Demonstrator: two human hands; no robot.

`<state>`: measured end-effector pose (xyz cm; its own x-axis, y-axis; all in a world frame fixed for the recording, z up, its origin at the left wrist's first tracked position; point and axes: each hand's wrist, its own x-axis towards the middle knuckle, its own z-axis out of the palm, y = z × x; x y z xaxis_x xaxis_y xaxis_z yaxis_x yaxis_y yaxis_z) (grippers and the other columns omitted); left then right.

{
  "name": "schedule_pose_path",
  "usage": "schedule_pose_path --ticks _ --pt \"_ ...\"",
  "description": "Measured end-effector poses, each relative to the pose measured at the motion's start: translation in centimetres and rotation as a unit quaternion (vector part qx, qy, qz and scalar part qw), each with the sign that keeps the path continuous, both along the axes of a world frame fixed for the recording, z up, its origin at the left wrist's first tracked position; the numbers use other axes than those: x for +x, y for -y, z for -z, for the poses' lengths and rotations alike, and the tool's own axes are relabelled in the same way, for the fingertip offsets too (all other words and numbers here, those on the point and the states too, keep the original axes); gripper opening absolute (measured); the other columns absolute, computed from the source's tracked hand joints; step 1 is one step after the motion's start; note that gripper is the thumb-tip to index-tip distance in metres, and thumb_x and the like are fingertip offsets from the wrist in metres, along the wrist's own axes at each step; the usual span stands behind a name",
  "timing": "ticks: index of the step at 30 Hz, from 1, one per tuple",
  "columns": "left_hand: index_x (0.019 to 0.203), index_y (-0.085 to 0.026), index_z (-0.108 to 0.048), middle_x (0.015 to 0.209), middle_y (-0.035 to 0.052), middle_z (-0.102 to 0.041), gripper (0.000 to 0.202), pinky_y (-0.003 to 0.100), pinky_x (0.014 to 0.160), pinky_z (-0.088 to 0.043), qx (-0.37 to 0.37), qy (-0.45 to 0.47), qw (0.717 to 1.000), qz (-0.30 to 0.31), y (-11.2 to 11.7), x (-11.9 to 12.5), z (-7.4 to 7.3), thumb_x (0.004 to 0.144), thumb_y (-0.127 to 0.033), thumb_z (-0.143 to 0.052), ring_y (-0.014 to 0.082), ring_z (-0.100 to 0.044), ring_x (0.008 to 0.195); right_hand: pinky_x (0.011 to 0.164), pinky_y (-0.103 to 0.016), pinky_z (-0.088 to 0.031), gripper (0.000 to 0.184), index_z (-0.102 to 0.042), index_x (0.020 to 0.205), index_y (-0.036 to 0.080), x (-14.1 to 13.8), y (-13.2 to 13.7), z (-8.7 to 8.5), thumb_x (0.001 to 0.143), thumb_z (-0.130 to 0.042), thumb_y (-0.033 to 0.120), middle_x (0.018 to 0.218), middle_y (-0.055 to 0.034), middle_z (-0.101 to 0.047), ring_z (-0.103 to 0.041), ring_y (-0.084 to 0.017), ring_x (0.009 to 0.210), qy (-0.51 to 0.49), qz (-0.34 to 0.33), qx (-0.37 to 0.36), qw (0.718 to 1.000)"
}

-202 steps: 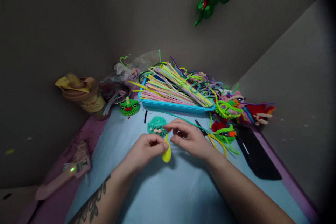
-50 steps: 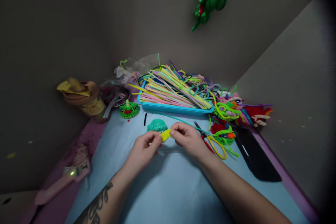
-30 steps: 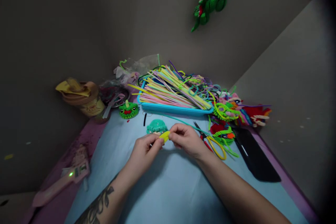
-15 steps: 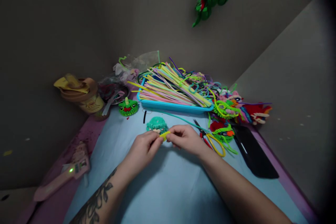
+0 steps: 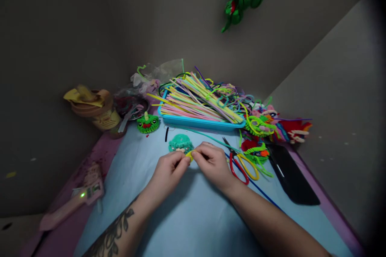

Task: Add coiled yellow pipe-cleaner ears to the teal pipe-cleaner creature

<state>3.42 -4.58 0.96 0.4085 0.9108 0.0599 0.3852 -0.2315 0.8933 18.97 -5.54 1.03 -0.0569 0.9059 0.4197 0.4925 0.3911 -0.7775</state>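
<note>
Two hands of ours, left hand (image 5: 167, 170) and right hand (image 5: 213, 165), pinch opposite ends of one small yellow piece (image 5: 189, 155) between thumbs and forefingers, likely to steady it from both sides; we can hardly make out its shape, covered as it is; right of the fingers lie scissors (image 5: 232, 154), handles turned towards us, handy for grabbing; just beyond the fingertips sits a turquoise fuzzy piece (image 5: 180, 141); farther beyond, a blue tray (image 5: 202, 123) gathers loose stems (image 5: 193, 105).

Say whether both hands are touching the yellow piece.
Touching: the head view shows the yellow piece held at the fingertips of the left hand and right hand.
</note>
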Motion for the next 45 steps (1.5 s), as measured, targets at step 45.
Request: schedule_pose_path --ticks 45 --pt "0.061 -0.016 -0.051 0.052 -0.0038 -0.047 0.031 0.020 0.042 -0.019 -0.284 0.171 0.944 -0.002 -0.2 -0.2 -0.1 0.077 -0.042 -0.053 0.0059 -0.028 0.042 0.068 -0.028 -0.048 0.014 -0.073 0.087 0.022 2.5 -1.3 -1.1 0.079 -0.061 0.021 0.079 -0.0039 -0.068 -0.062 -0.016 0.074 -0.095 -0.135 -0.084 0.983"
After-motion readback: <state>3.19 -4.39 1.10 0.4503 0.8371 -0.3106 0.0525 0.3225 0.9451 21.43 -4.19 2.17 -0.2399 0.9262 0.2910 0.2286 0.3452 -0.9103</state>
